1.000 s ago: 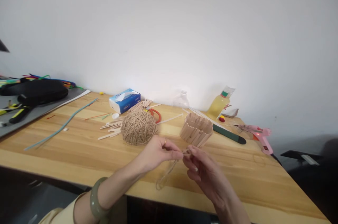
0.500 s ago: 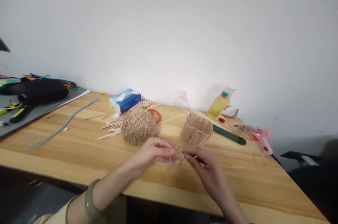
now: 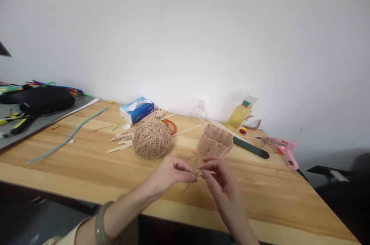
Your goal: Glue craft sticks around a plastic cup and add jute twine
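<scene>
Between my two hands is a thin piece of twine, bent into a small loop with loose ends curving up and down. My left hand pinches it between thumb and fingers. From the other side, my right hand pinches the same twine, the fingertips of both hands almost meeting. Behind my left hand sits a big ball of brown twine. A small box made of wooden craft sticks stands just beyond my right hand.
Loose craft sticks, orange-handled scissors and a blue tissue box surround the ball. A pink glue gun, a yellow bottle and a clear bottle stand farther right. A blue pipe cleaner lies left.
Both hands have come slightly lower and closer together, bringing the twine into a small loop between the fingertips. The ball and the stick box have stayed put.
</scene>
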`<action>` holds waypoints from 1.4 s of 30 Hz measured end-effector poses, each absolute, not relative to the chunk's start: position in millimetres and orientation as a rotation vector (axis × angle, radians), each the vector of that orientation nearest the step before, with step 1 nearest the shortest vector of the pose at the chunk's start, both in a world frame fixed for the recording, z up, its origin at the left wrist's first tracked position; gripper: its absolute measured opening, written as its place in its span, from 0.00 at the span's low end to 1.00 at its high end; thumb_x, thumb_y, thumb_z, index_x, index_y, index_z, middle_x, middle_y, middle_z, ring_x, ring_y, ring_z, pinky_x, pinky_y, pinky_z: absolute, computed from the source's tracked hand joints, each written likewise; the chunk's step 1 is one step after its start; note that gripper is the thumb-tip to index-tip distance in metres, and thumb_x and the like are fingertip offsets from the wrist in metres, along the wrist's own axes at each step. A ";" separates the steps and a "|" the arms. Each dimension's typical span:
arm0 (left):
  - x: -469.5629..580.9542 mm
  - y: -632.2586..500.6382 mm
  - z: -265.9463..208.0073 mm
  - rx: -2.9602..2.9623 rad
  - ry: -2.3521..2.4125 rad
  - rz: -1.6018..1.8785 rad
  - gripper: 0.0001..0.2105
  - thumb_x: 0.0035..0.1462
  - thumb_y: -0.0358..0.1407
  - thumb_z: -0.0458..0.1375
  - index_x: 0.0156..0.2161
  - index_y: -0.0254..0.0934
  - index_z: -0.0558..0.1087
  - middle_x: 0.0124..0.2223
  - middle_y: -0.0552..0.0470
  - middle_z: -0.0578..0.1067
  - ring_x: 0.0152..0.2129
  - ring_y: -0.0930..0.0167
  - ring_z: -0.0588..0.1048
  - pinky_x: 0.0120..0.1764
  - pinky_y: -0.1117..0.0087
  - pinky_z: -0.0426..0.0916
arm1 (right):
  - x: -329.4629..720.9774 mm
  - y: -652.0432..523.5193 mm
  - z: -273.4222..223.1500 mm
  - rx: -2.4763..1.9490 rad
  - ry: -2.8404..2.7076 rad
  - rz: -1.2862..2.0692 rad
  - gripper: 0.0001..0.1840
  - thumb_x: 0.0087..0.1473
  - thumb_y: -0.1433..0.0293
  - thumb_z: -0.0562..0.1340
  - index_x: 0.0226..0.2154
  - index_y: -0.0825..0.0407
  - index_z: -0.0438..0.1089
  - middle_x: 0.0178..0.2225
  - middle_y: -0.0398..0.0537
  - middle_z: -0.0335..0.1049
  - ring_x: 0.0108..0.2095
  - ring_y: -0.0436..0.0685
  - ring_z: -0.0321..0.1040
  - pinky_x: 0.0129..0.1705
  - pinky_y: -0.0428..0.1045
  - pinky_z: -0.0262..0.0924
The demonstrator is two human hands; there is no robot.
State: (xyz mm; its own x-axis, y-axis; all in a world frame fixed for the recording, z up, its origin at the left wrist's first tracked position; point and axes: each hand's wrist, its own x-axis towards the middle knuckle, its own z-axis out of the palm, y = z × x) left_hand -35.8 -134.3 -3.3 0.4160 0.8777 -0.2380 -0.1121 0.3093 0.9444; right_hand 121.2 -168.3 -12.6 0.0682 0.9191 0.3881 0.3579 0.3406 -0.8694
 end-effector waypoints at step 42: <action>-42.2 -144.5 -6.1 1.184 0.718 0.920 0.16 0.45 0.33 0.62 0.39 0.35 0.62 0.25 0.57 0.71 0.26 0.73 0.72 0.35 0.70 0.62 | 127.8 -167.5 -13.8 -0.862 -2.189 -0.281 0.11 0.54 0.79 0.56 0.39 0.51 0.67 0.29 0.48 0.73 0.27 0.52 0.68 0.28 0.47 0.64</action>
State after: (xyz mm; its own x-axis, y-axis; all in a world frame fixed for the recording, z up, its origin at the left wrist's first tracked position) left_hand -42.2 -144.5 -6.1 0.4625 0.8866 0.0000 -0.2153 0.1124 0.9701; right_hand 127.8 -167.5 -13.8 -0.4890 0.4939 0.7190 0.6595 0.7488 -0.0658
